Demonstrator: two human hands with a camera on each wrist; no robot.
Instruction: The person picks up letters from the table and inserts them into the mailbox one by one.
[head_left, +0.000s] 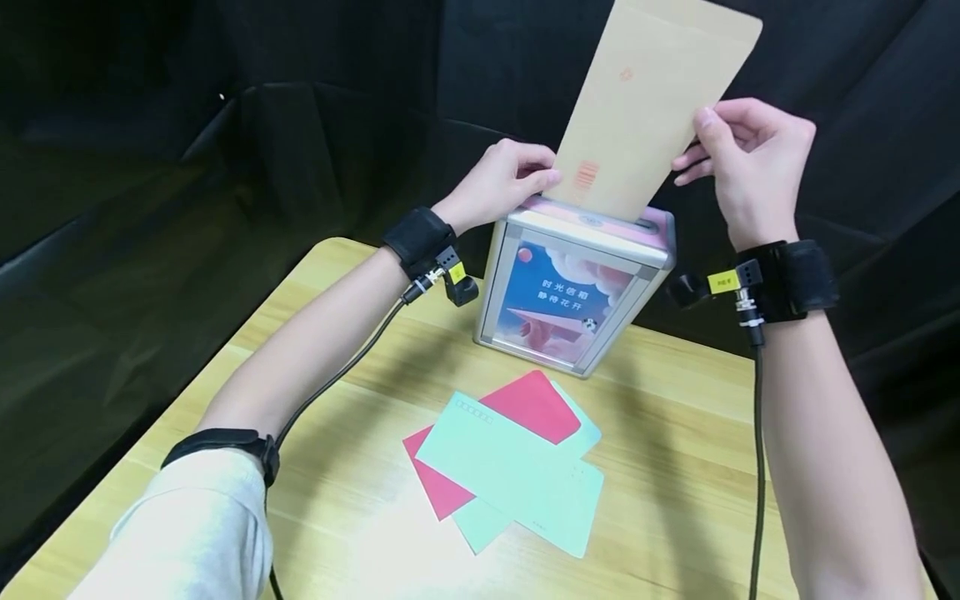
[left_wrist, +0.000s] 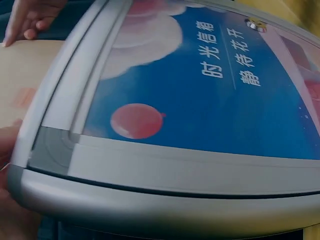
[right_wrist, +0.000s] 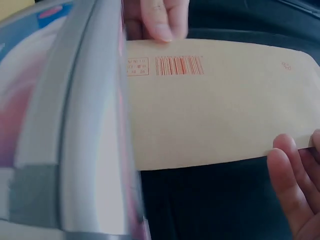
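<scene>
The big brown envelope (head_left: 654,100) stands up tall with its bottom end pushed into the slot on top of the mail box (head_left: 573,287). The left hand (head_left: 501,182) pinches the envelope's left edge, low down, right by the slot. The right hand (head_left: 750,162) pinches the right edge a bit higher up, with the thumb in front and the fingers behind. Both hands are holding on, not let go.

The envelope looks light and thin. It is paper, so it can bend and crumple if it is squeezed hard. It is a little stiff, stiff enough to stand up when held by its sides. The best spots to hold it are the two long edges, one hand on each, so it stays flat and straight in the slot.

The box has a silver frame and a pink top. It looks hard and heavier than the paper. Its front has a blue picture with a pink balloon, clouds and white Chinese writing that reads 时光信箱 and 静待花开.

On the envelope, near the left hand, there is a red barcode (right_wrist: 179,65) and a small red box of print too tiny to read.

Below the hands, on the table (head_left: 690,467), lie green envelopes (head_left: 517,471) and a red envelope (head_left: 534,404) in a loose pile.
</scene>
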